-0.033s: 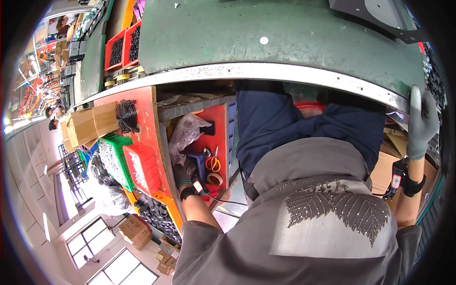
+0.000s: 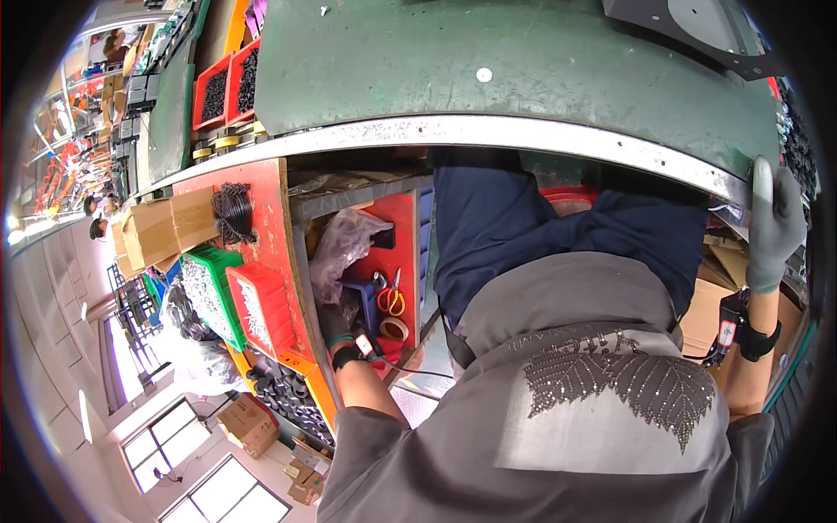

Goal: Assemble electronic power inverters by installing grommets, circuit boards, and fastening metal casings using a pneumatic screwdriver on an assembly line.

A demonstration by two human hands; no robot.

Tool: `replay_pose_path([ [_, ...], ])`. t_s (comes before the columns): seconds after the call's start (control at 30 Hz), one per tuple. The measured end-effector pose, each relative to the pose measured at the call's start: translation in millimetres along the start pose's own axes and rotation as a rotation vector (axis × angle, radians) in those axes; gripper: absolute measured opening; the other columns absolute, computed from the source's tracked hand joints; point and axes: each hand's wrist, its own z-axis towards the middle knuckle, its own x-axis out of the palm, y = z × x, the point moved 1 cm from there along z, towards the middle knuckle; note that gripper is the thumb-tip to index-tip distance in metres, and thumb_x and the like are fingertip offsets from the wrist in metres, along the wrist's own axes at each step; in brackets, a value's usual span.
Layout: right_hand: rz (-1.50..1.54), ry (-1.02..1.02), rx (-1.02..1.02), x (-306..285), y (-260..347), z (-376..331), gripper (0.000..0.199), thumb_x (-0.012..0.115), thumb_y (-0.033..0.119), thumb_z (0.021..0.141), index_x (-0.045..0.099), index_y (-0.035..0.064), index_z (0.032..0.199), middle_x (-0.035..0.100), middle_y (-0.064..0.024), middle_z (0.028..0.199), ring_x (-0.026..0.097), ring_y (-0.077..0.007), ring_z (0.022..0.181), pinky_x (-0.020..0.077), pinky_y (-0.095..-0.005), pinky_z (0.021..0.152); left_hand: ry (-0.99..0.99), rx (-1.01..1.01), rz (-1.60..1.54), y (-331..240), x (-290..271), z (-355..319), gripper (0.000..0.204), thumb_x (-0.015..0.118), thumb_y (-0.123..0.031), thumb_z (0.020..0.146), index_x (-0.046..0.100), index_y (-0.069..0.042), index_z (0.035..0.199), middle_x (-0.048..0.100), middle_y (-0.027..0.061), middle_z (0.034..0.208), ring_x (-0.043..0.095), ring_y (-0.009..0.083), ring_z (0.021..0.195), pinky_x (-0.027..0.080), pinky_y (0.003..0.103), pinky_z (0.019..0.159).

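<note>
My left hand (image 2: 334,326), in a dark glove, reaches into a red-sided shelf space under the bench. Its fingers are hidden, so whether it holds anything does not show. A clear plastic bag (image 2: 342,248) lies just beyond it. Beside the hand are yellow-and-red handled scissors (image 2: 391,301), a roll of tape (image 2: 394,329) and a blue bin (image 2: 359,295). At the far right, my right hand (image 2: 774,228) wears a grey glove and rests against the corner of the green bench (image 2: 523,87). Its fingers are stretched out, with nothing seen in them.
The bench has a pale metal front edge (image 2: 418,131). A dark plate with a round cutout (image 2: 689,35) lies at its far right. To the left stand red bins of black parts (image 2: 227,87), a red bin (image 2: 264,309), a green bin (image 2: 212,292) and a cardboard box (image 2: 166,228).
The upper edge of the plastic bag has shifted slightly to the right, covering more of the dark patch behind it. Both hands stay in place.
</note>
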Motion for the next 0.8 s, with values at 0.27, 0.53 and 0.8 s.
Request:
replay_pose_path([
  [0.27,-0.030,-0.028,-0.086,2,11,4,0.008,0.060,0.001,0.093,0.060,-0.0063,0.097,0.055,-0.0024,0.085,0.047,-0.0065,0.076,0.0382,-0.0171,0.071,-0.135,-0.167,-0.664,-22,-17,-29,0.032,0.065,-0.015,0.084,0.062,0.003,0.110,0.068,0.0154,0.107,0.065,0.0263,0.100,0.051,0.037,0.085],
  [0.53,0.104,-0.110,-0.108,4,44,16,0.012,0.064,0.003,0.090,0.057,-0.0039,0.083,0.047,0.0005,0.072,0.040,-0.0054,0.066,0.0339,-0.0207,0.059,0.015,-0.213,-0.525,-32,-21,-39,0.027,0.061,-0.020,0.084,0.066,0.002,0.100,0.071,0.0139,0.092,0.068,0.0244,0.085,0.051,0.035,0.075],
  [0.8,0.402,0.732,-0.577,28,171,18,0.028,0.072,0.029,0.077,0.066,0.0049,0.090,0.063,-0.0088,0.075,0.062,-0.0290,0.068,0.0480,-0.0375,0.063,0.137,-0.265,-1.302,-185,-147,-18,0.026,0.052,-0.002,0.083,0.064,0.006,0.104,0.063,0.0099,0.114,0.060,0.0202,0.101,0.047,0.030,0.089],
])
